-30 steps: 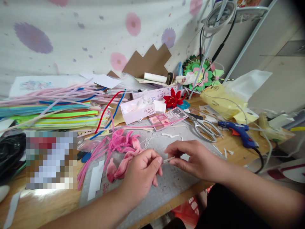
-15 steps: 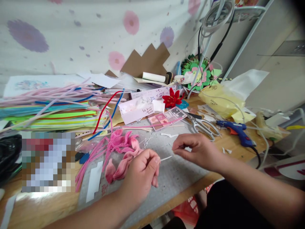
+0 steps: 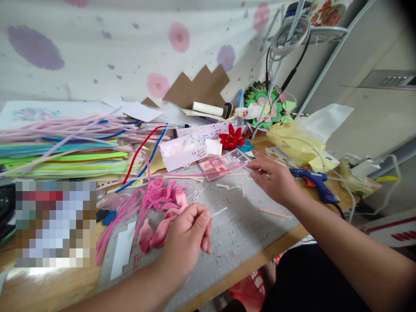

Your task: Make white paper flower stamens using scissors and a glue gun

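Between the thumb and fingers of my left hand, which is closed, a thin white strip sticks out to the right. Pink fuzzy pipe-cleaner petals with long stems lie just left of that hand on the grey cutting mat. My right hand is farther back, over the spot where the scissors lay, and covers them. Its fingers are bent and a little apart, with nothing visible in them. Small white scraps and a thin wooden stick lie on the mat nearby.
Bundles of coloured pipe cleaners fill the left side. A palette, a white box and a red flower stand behind the mat. To the right are a blue glue gun, cables and a yellow bag.
My right hand has moved back and away from my left hand, onto the scissors' place, uncovering the wooden stick. My left hand still holds the strip. The view has shifted slightly.
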`<act>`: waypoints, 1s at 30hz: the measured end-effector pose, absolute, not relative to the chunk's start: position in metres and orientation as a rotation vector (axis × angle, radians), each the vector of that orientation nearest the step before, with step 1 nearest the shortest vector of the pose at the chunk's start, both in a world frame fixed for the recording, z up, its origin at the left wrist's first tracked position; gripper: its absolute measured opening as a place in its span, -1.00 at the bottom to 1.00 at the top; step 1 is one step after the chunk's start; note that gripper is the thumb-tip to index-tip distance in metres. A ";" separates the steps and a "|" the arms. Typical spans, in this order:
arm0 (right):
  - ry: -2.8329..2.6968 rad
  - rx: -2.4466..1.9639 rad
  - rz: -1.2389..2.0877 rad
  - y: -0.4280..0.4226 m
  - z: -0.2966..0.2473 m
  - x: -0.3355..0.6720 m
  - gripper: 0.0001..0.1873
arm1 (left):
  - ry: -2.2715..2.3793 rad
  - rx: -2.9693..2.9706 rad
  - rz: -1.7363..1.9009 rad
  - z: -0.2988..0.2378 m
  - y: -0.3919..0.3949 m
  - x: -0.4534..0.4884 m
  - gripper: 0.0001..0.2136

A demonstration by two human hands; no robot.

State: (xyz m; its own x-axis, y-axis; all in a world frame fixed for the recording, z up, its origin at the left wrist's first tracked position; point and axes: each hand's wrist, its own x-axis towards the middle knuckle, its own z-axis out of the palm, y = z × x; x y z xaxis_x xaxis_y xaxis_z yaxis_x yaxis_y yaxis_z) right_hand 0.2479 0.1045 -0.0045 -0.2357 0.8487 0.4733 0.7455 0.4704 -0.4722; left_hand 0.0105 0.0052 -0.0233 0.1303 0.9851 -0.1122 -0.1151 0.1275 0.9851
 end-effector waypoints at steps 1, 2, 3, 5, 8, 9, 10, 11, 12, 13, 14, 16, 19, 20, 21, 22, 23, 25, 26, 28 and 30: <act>-2.010 -1.273 0.225 0.096 0.000 0.242 -0.80 | 1.078 1.086 1.100 -0.024 0.005 0.010 -0.78; -2.002 -1.224 0.297 0.088 0.003 0.235 -0.82 | 1.072 1.083 1.112 -0.025 0.005 0.010 -0.78; -2.001 -1.177 0.416 0.079 0.006 0.228 -0.83 | 1.068 1.081 1.126 -0.026 0.005 0.010 -0.78; -2.001 -1.103 0.786 0.064 0.011 0.213 -0.83 | 1.064 1.079 1.148 -0.026 0.005 0.010 -0.78; -1.896 -1.046 1.318 0.047 0.013 0.194 -0.76 | 1.077 1.092 1.162 -0.023 0.004 0.012 -0.78; -1.833 -1.042 1.420 0.044 0.013 0.188 -0.75 | 1.088 1.100 1.162 -0.021 0.004 0.012 -0.78; -1.763 -1.041 1.493 0.041 0.013 0.183 -0.76 | 1.100 1.110 1.161 -0.020 0.004 0.013 -0.78; -1.686 -1.039 1.547 0.039 0.013 0.179 -0.76 | 1.113 1.123 1.158 -0.019 0.003 0.013 -0.78; -1.614 -1.032 1.589 0.038 0.012 0.176 -0.77 | 1.125 1.141 1.151 -0.019 0.003 0.013 -0.78; -1.552 -1.026 1.618 0.038 0.012 0.174 -0.77 | 1.137 1.163 1.144 -0.018 0.003 0.012 -0.77; -1.510 -1.023 1.634 0.038 0.011 0.173 -0.77 | 1.147 1.187 1.133 -0.018 0.003 0.012 -0.77; -1.480 -1.025 1.637 0.039 0.011 0.172 -0.79 | 1.152 1.226 1.114 -0.018 0.002 0.010 -0.77; -1.516 -1.053 1.618 0.042 0.011 0.175 -0.82 | 1.122 1.252 1.108 -0.017 0.000 0.009 -0.81; -1.536 -1.069 1.609 0.042 0.011 0.176 -0.83 | 1.107 1.258 1.103 -0.016 0.000 0.008 -0.82; -1.558 -1.083 1.602 0.043 0.011 0.176 -0.83 | 1.096 1.264 1.094 -0.015 0.000 0.009 -0.83; -1.583 -1.094 1.598 0.043 0.011 0.177 -0.84 | 1.090 1.271 1.077 -0.014 0.000 0.009 -0.85; -1.605 -1.102 1.598 0.043 0.010 0.178 -0.85 | 1.090 1.273 1.058 -0.013 0.000 0.009 -0.87; -1.654 -1.116 1.603 0.043 0.010 0.179 -0.86 | 1.099 1.251 1.026 -0.012 0.001 0.011 -0.86; -1.681 -1.127 1.600 0.044 0.009 0.179 -0.87 | 1.100 1.230 1.017 -0.013 0.002 0.011 -0.84; -1.728 -1.151 1.578 0.046 0.008 0.182 -0.87 | 1.087 1.168 1.033 -0.015 0.003 0.011 -0.82; -1.729 -1.164 1.531 0.050 0.007 0.186 -0.86 | 1.061 1.084 1.097 -0.018 0.003 0.011 -0.82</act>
State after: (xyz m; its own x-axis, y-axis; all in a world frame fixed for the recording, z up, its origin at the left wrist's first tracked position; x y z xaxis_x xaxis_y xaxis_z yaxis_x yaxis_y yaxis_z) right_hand 0.1857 0.0498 0.0069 -0.4752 0.8686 -0.1401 0.2442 -0.0228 -0.9695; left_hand 0.0107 0.0035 -0.0177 0.1381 0.9853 -0.1008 -0.1342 0.1194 0.9837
